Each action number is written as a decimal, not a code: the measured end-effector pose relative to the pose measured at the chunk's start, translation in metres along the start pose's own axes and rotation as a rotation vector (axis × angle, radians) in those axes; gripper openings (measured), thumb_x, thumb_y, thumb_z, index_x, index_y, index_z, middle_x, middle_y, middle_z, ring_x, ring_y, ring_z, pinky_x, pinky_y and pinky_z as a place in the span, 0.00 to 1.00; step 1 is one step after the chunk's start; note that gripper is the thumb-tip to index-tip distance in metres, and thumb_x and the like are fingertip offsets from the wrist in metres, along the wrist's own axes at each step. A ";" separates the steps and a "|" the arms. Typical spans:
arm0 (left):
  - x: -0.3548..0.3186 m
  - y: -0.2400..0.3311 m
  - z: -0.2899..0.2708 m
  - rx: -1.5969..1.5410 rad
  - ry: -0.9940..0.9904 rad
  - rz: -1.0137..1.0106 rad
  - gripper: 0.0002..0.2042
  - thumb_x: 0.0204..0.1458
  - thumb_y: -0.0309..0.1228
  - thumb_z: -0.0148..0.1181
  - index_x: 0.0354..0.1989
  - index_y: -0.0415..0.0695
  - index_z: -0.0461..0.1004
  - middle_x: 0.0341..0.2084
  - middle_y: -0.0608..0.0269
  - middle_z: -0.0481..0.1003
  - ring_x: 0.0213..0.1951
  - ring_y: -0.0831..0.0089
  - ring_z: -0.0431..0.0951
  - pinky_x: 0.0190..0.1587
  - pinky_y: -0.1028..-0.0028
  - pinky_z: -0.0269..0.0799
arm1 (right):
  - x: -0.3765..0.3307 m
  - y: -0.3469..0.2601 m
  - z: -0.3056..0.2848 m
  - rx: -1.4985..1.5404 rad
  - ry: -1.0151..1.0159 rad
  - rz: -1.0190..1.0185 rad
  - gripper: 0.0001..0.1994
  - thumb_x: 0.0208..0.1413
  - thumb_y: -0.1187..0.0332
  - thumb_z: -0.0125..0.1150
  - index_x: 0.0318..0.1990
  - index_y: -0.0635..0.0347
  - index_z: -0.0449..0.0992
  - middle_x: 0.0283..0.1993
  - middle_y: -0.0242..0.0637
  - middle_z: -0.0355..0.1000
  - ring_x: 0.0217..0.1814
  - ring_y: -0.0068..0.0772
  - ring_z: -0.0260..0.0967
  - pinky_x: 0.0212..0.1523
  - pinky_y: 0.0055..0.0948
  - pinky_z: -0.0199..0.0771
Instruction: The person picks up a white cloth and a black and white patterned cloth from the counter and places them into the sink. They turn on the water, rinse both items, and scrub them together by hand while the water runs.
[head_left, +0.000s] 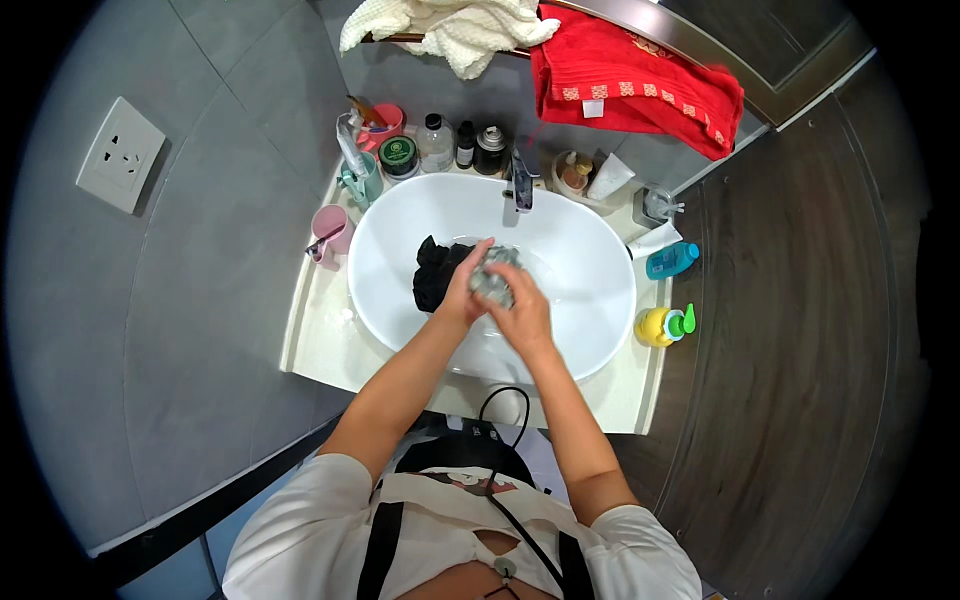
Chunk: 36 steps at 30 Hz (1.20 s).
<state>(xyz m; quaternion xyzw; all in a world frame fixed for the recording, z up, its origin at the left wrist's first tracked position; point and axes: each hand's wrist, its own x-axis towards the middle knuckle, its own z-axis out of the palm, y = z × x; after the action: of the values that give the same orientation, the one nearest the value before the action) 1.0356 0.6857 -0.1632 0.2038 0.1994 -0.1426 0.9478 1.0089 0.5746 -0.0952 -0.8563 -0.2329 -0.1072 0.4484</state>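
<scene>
Over the white oval basin (600, 270), a crumpled grey-white cloth (493, 277) is bunched between my two hands. My left hand (461, 292) presses against its left side. From the right, my right hand (526, 315) wraps over it with bent fingers. Bunched up like this, the cloth does not show what kind of garment it is. A heap of black cloth (432, 276) lies in the basin just left of my left hand and is partly covered by it. Some water seems to lie in the bottom of the basin.
The tap (522, 185) rises at the basin's far rim. Along the back stand a green-lidded jar (398, 156), a clear bottle (436, 145) and dark bottles. A pink mug (332, 234) is at left; a blue bottle (672, 261) and yellow pump bottle (660, 326) at right. A red towel (635, 85) hangs above.
</scene>
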 end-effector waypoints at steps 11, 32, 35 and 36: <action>-0.001 -0.015 0.040 0.088 0.208 -0.062 0.14 0.52 0.44 0.50 0.29 0.44 0.68 0.26 0.64 0.72 0.27 0.73 0.74 0.31 0.72 0.70 | 0.025 0.038 0.014 0.269 0.380 0.238 0.07 0.46 0.70 0.56 0.30 0.60 0.67 0.38 0.46 0.66 0.43 0.45 0.64 0.45 0.33 0.63; -0.014 -0.017 0.032 0.493 0.281 -0.099 0.15 0.54 0.46 0.46 0.33 0.46 0.69 0.23 0.67 0.70 0.23 0.77 0.70 0.24 0.75 0.67 | 0.020 0.080 -0.007 -0.011 0.215 0.299 0.08 0.55 0.66 0.46 0.38 0.58 0.69 0.33 0.41 0.71 0.32 0.42 0.70 0.34 0.30 0.68; -0.025 0.038 0.011 0.506 0.007 0.028 0.13 0.55 0.43 0.47 0.31 0.45 0.66 0.21 0.67 0.69 0.21 0.78 0.69 0.26 0.77 0.67 | 0.004 0.092 -0.032 -0.217 0.031 0.225 0.10 0.55 0.62 0.46 0.40 0.55 0.70 0.36 0.39 0.72 0.34 0.42 0.70 0.34 0.33 0.69; -0.025 0.041 0.010 0.527 0.025 0.071 0.13 0.53 0.43 0.51 0.32 0.45 0.67 0.24 0.67 0.69 0.25 0.80 0.69 0.28 0.78 0.67 | -0.002 0.089 -0.039 -0.225 -0.066 0.297 0.12 0.56 0.59 0.46 0.41 0.53 0.71 0.38 0.36 0.72 0.35 0.40 0.71 0.34 0.33 0.69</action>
<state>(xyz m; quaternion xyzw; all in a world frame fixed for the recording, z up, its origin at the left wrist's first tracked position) 1.0309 0.7214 -0.1300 0.4524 0.1598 -0.1537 0.8638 1.0523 0.4991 -0.1374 -0.9291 -0.1050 -0.0373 0.3527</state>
